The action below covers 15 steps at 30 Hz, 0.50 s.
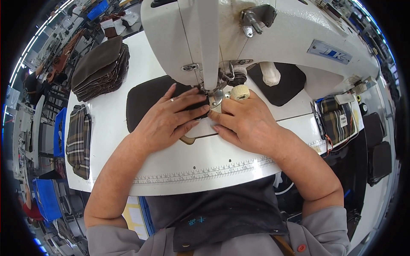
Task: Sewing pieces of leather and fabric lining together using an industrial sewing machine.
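Two hands [171, 115] [250, 123], one dark panel [144, 100]

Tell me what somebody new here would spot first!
Probably the big white sewing machine, filling the top middle and upper right. Below it, the left hand spreads over a dark piece, with the right hand close beside. A thick stack of dark brown pieces stands out at the upper left of the white table.

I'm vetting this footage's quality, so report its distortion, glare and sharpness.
Head view: the ruler scale bows and the picture's corners go black; head view: shiny highlights dot the white sewing machine; head view: the left hand and right hand look fairly sharp, distant background detail is too small to judge.
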Each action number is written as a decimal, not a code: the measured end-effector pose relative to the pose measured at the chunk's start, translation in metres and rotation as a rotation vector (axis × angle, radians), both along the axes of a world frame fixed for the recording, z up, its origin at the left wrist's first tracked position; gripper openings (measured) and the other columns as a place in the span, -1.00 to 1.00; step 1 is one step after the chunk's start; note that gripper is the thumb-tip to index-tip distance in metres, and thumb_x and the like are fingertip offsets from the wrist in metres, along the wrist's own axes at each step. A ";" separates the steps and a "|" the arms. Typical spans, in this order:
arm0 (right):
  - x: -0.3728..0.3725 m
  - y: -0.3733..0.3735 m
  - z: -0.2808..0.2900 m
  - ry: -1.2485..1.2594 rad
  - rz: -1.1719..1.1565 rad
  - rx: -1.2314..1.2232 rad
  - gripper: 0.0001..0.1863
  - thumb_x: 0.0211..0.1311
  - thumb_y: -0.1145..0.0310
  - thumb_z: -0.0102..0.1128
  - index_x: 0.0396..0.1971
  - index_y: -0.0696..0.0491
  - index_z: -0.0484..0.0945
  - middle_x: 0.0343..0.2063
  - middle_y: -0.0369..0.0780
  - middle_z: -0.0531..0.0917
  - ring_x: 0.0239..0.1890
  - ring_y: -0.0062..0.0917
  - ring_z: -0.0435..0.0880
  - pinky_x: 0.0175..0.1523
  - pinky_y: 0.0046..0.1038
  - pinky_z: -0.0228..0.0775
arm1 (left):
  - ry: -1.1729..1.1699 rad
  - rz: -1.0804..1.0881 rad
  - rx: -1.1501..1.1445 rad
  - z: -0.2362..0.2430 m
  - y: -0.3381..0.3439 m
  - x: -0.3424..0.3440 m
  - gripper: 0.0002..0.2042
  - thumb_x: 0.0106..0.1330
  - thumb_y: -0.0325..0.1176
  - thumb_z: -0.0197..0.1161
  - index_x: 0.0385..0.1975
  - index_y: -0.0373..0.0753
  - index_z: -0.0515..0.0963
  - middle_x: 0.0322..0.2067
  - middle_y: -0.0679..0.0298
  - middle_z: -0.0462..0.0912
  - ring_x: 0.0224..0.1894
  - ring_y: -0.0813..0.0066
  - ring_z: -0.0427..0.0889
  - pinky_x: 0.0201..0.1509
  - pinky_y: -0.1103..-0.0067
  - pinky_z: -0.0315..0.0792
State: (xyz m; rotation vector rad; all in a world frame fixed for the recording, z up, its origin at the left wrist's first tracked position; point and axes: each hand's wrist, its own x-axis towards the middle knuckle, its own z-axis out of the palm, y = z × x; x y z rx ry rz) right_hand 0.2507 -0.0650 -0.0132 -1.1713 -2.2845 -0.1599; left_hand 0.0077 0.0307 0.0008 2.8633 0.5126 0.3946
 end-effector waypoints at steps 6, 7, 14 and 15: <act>0.000 0.002 -0.002 -0.010 -0.017 0.057 -0.79 0.13 0.33 0.42 -0.23 0.03 0.76 -0.47 -0.31 0.58 -0.36 -0.44 0.59 -0.21 -0.33 0.31 | -0.051 -0.032 -0.081 -0.004 -0.001 0.000 -0.59 0.33 -0.50 0.33 0.20 -0.15 0.67 0.28 0.28 0.63 0.39 0.23 0.53 0.57 0.15 0.27; 0.000 0.002 -0.003 -0.006 -0.016 0.066 -0.82 0.12 0.34 0.42 -0.26 0.03 0.76 -0.48 -0.32 0.57 -0.37 -0.44 0.59 -0.22 -0.32 0.31 | -0.053 -0.037 -0.066 -0.004 -0.001 0.000 -0.60 0.32 -0.49 0.34 0.18 -0.17 0.67 0.28 0.26 0.63 0.37 0.22 0.55 0.55 0.16 0.30; 0.003 0.000 0.003 -0.005 -0.056 0.071 -0.89 0.09 0.37 0.40 -0.48 0.01 0.61 -0.50 -0.31 0.54 -0.39 -0.41 0.59 -0.23 -0.32 0.31 | -0.137 -0.034 -0.004 -0.006 -0.001 0.001 -0.67 0.28 -0.47 0.39 0.07 -0.22 0.71 0.12 0.26 0.75 0.22 0.24 0.68 0.44 0.22 0.47; 0.004 0.000 0.002 -0.012 -0.076 0.040 -0.86 0.10 0.37 0.42 -0.36 0.01 0.64 -0.42 -0.30 0.58 -0.38 -0.39 0.61 -0.18 -0.29 0.37 | -0.128 -0.003 0.006 -0.003 -0.003 0.003 -0.68 0.25 -0.47 0.41 0.02 -0.22 0.73 0.07 0.26 0.77 0.17 0.25 0.72 0.39 0.24 0.52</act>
